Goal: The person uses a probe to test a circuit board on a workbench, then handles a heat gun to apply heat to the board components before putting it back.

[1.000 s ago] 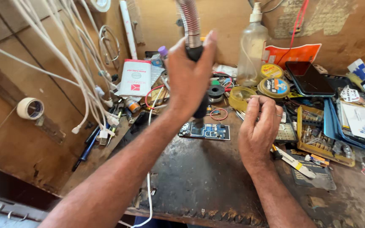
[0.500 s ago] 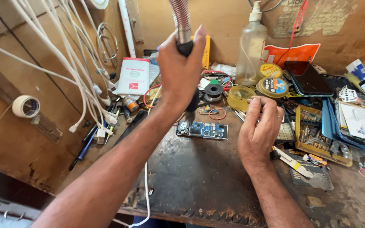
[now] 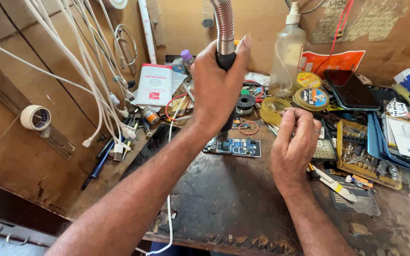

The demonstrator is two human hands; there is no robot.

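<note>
A: Setting first. Worn, dark workbench (image 3: 224, 199), plywood walls behind, clutter on every side. Landmark: the blue circuit board (image 3: 236, 146) lying flat near the middle of the bench.

B: Hands, nearest one first?

A: Right hand (image 3: 294, 149), just right of the board. Fingers curled in, tips pinched near the thumb. Cannot tell whether anything sits between them; too small to see. The wrist rests on the bench.

B: And the left?

A: Left hand (image 3: 217, 87), raised above the board. Closed tight around the black grip of a hot-air wand (image 3: 225, 59), thumb up along the ribbed metal hose. The wand's lower end points down at the board's left end; contact not clear.

B: Around the board?

A: Left of it, white cables (image 3: 79, 76) hang down the wall, plugs dangling; a tape roll (image 3: 35, 117) farther left. Right of it, a yellow parts tray (image 3: 357, 154) and a dark phone (image 3: 349, 90) beyond that.

B: Farther back?

A: Behind the board, a yellow tub (image 3: 272, 109), round solder tins (image 3: 311, 98), then a clear pump bottle (image 3: 288, 52) against the wall.
</note>
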